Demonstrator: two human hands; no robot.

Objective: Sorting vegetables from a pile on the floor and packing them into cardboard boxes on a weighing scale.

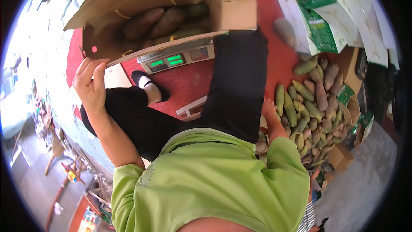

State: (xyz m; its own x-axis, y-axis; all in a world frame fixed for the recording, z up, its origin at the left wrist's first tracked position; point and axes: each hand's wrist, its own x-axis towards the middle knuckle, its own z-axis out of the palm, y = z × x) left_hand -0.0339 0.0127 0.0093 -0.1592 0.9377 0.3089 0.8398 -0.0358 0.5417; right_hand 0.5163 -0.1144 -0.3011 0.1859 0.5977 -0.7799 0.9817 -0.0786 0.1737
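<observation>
An open brown cardboard box (148, 50) stands on an electronic scale (204, 54) with lit green digits. Inside it lie several long, plump brown and green fruits or tubers (169, 22); their exact kind is unclear. My left hand (91, 81) is at the box's near left corner, its thumb and fingers closed on the cardboard edge. Down beside my right thigh, my right hand (269, 111) is at the edge of a large pile of the same green and brown produce (307, 107). Its fingers are small and partly hidden, so their hold cannot be made out.
Red sheeting (189, 79) covers the floor beneath the scale. White and green folded cartons (319, 15) stand at the far right, with one loose brown piece (285, 32) beside them. A small wooden stool (192, 107) shows between my legs. A broom (56, 149) lies at the left.
</observation>
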